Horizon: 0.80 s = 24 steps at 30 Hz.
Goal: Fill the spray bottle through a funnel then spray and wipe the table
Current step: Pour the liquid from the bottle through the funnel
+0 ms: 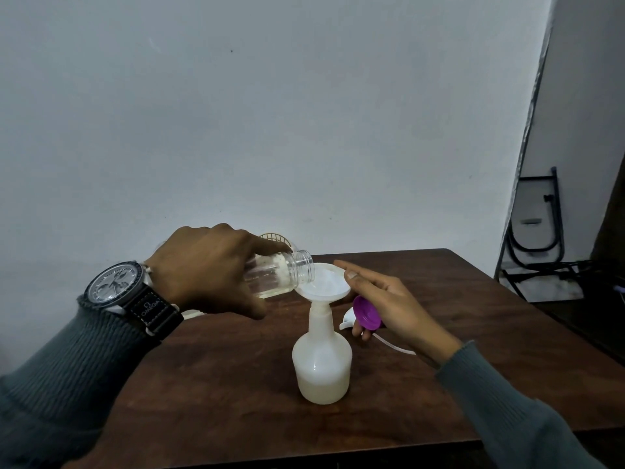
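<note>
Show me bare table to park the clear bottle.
Free: front edge of the table left of the spray bottle, and the far right corner. Crowded: around the funnel, where both hands, purple cap and sprayer tube sit.

The left hand (206, 269) tips a clear bottle (280, 274) into the white funnel (323, 282) seated in the spray bottle (321, 363); the right hand (389, 302) steadies the funnel's rim and holds a purple cap (367, 313).

Wall (270, 113), plain, pale, fills upper frame. Black folded metal frame (537, 218) leans at right edge. Wristwatch (116, 286), lower left.
</note>
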Each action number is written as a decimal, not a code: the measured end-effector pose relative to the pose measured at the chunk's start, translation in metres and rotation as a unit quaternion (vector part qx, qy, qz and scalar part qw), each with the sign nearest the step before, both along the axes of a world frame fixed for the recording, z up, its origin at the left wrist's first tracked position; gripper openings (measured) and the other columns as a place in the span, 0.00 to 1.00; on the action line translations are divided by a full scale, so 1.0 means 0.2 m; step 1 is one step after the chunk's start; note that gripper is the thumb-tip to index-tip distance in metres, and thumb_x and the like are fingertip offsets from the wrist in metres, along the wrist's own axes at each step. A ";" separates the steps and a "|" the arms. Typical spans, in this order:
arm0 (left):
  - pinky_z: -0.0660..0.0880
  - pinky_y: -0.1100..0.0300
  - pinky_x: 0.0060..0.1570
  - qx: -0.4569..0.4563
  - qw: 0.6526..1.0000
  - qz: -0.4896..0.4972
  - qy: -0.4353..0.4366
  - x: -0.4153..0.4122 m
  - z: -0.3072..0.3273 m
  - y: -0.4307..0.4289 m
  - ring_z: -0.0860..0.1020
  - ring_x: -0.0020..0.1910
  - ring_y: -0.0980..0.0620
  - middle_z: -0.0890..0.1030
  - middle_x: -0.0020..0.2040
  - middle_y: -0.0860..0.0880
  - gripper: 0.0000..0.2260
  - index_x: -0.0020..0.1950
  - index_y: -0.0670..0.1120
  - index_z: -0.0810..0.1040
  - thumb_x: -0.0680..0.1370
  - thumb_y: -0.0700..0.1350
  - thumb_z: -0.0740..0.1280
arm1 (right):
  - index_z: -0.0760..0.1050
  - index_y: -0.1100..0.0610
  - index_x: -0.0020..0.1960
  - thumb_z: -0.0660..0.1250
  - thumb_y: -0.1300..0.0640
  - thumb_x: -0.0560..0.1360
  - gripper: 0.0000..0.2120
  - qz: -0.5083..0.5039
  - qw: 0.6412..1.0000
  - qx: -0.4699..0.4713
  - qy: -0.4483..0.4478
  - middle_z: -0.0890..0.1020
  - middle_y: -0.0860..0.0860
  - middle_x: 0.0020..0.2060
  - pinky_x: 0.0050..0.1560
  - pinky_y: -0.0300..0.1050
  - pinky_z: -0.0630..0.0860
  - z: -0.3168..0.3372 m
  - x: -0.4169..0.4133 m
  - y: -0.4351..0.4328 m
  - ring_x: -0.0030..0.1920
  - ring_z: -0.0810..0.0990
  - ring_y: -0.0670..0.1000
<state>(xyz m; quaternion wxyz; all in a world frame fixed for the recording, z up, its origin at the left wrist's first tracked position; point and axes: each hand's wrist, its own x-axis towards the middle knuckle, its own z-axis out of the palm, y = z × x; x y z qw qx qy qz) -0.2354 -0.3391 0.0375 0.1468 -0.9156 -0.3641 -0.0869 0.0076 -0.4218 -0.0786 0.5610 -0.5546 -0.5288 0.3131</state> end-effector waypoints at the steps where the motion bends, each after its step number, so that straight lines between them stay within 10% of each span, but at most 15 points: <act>1: 0.76 0.60 0.39 -0.001 1.000 0.001 0.000 0.00 0.00 0.00 0.73 0.35 0.61 0.83 0.46 0.59 0.38 0.73 0.75 0.63 0.64 0.63 0.73 | 0.74 0.40 0.69 0.61 0.51 0.84 0.15 0.000 1.000 0.000 0.000 0.88 0.51 0.44 0.29 0.47 0.80 0.00 0.00 0.00 0.31 0.82 0.57; 24: 0.75 0.61 0.38 -0.011 1.000 -0.001 0.016 0.02 0.03 0.00 0.75 0.38 0.61 0.83 0.46 0.59 0.38 0.73 0.75 0.63 0.65 0.64 0.72 | 0.76 0.40 0.67 0.62 0.50 0.84 0.14 -0.001 1.000 0.005 0.014 0.87 0.53 0.44 0.28 0.46 0.79 -0.01 0.01 0.02 0.29 0.82 0.57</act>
